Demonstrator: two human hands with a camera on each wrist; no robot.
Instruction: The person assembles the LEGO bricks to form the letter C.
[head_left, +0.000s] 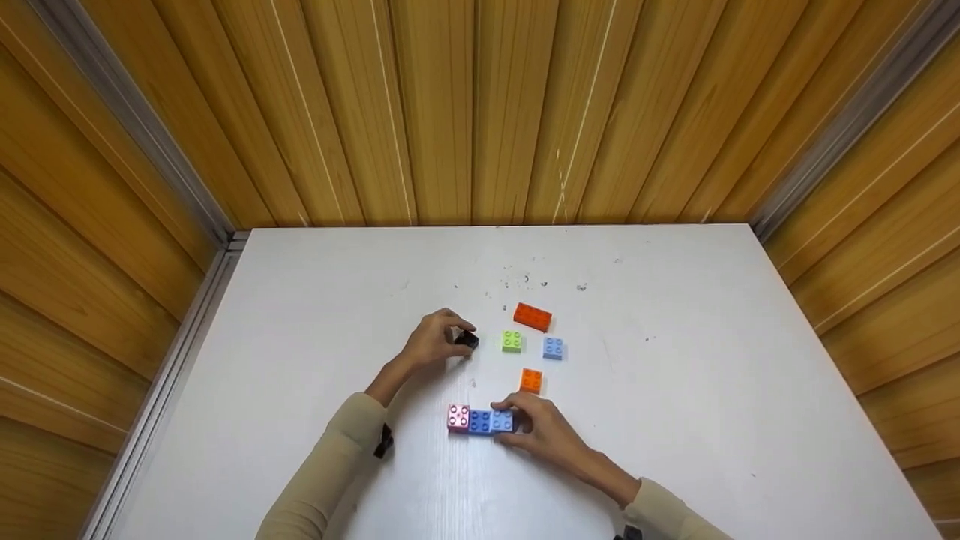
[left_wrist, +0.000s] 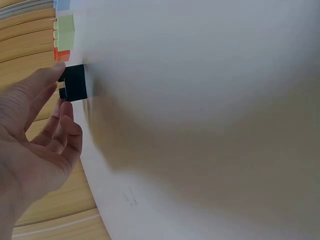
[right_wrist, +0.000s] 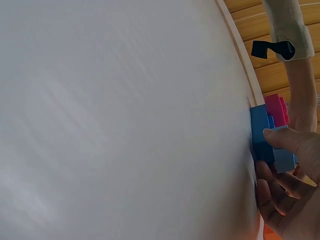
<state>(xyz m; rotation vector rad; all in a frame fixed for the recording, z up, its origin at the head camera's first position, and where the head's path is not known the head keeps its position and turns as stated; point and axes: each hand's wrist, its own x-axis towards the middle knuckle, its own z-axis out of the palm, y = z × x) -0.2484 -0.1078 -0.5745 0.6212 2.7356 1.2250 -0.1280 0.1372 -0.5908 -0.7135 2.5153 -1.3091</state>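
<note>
My left hand (head_left: 435, 343) pinches a small black brick (head_left: 468, 340) between thumb and fingers; the left wrist view shows this black brick (left_wrist: 76, 83) close to the white tabletop. Lower down, my right hand (head_left: 553, 433) grips the right end of a joined row of bricks, with thumb and fingers on opposite sides of a light blue brick (head_left: 502, 421). A pink brick (head_left: 458, 418) forms the left end, and blue studs show between the two. In the right wrist view, the pink and light blue bricks sit on a longer blue brick (right_wrist: 261, 134).
Beyond the hands lie a long red brick (head_left: 532, 316), a lime green brick (head_left: 511, 341) and a loose light blue brick (head_left: 553, 348). An orange brick (head_left: 531, 380) lies just beyond my right fingers. Wood-patterned walls (head_left: 480, 112) border the white table (head_left: 675, 337).
</note>
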